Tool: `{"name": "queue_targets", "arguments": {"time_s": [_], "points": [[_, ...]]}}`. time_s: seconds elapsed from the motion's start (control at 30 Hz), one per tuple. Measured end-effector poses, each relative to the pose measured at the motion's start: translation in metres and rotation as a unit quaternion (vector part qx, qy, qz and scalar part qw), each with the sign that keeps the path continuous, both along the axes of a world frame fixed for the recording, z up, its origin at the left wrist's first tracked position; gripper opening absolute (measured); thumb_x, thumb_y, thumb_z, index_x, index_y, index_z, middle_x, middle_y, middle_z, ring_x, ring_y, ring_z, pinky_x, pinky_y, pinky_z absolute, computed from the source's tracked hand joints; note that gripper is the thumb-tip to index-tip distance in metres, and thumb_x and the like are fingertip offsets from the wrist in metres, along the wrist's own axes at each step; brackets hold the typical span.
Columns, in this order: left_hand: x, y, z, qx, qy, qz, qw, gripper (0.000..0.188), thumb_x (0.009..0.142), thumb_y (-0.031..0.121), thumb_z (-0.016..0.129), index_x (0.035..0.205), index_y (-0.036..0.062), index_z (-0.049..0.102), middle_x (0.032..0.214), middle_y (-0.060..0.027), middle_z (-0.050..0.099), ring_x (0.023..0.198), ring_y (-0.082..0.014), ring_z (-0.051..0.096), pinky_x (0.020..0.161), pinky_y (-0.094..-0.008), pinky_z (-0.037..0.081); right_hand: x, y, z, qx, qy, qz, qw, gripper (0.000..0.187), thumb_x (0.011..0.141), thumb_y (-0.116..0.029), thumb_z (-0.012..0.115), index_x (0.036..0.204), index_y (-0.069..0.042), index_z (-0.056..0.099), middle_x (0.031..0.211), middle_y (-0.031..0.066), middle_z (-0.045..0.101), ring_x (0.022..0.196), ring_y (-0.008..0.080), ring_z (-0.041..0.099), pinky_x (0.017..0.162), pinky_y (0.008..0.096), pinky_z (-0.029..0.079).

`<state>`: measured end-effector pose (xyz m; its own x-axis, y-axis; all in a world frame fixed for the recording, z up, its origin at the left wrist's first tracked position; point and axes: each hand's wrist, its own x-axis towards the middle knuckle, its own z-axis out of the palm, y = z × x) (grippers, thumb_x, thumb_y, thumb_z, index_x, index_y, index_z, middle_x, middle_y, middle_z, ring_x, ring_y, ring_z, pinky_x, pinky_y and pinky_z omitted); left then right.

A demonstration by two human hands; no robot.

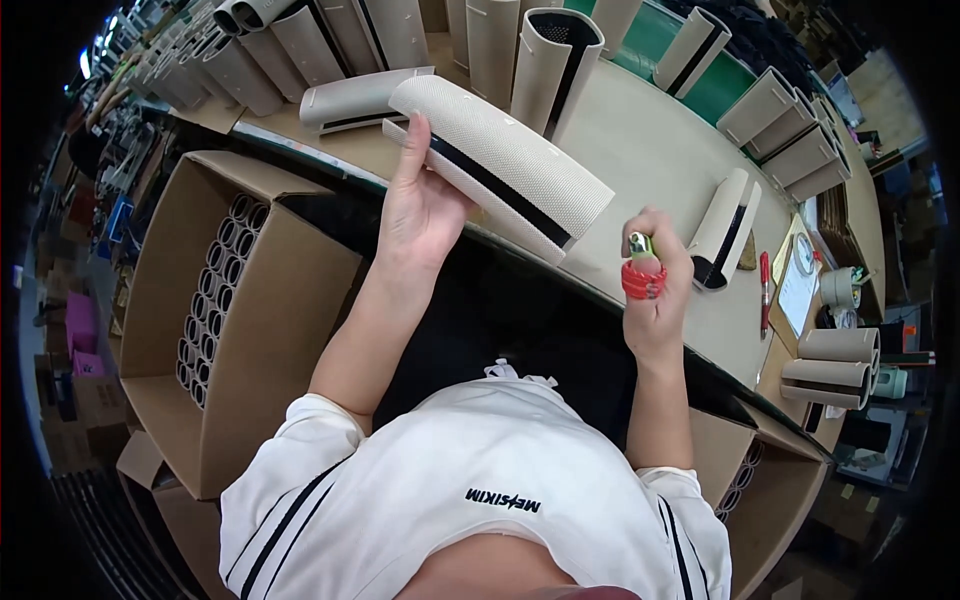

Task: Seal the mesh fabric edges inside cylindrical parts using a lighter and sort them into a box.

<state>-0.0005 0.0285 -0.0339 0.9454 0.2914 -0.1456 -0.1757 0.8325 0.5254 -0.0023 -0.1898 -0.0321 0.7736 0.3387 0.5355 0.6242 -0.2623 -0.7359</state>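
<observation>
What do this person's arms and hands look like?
The sleeves are short and white with black stripes, leaving the forearms bare. The left grip is an ungloved hand with nothing visibly worn; the right grip, also ungloved, has a red band around its thumb.
</observation>
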Motion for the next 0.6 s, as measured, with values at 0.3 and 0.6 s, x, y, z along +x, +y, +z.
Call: {"name": "queue_targets", "arguments": {"time_s": [0.3, 0.6], "points": [[0.000, -0.006, 0.003, 0.010, 0.016, 0.014, 1.000, 0.068, 0.087, 0.048, 0.067, 0.130, 0.0013, 0.044, 0.130, -0.0150, 0.049, 0.119, -0.0271, 0.050, 0.106, -0.0451, 0.039, -0.002, 0.009, -0.023, -0.029, -0.015, -0.005, 0.999, 0.031, 0.084, -0.032, 0.063, 0.091, -0.003, 0.056, 0.084, 0.0067, 0.054, 0.069, 0.0188, 0.046, 0.063, 0.0295, 0.038], [0.022, -0.032, 0.030, 0.526, -0.339, 0.035, 0.779, 0.067, 0.095, 0.060, 0.038, 0.135, 0.0075, 0.048, 0.142, -0.0137, 0.039, 0.130, -0.0280, 0.034, 0.108, -0.0418, 0.029, 0.008, -0.003, 0.017, 0.141, 0.170, 0.197, 0.955, 0.046, 0.073, -0.013, 0.077, 0.114, -0.001, 0.057, 0.097, 0.0082, 0.060, 0.083, 0.0213, 0.058, 0.073, 0.0303, 0.047]]}}
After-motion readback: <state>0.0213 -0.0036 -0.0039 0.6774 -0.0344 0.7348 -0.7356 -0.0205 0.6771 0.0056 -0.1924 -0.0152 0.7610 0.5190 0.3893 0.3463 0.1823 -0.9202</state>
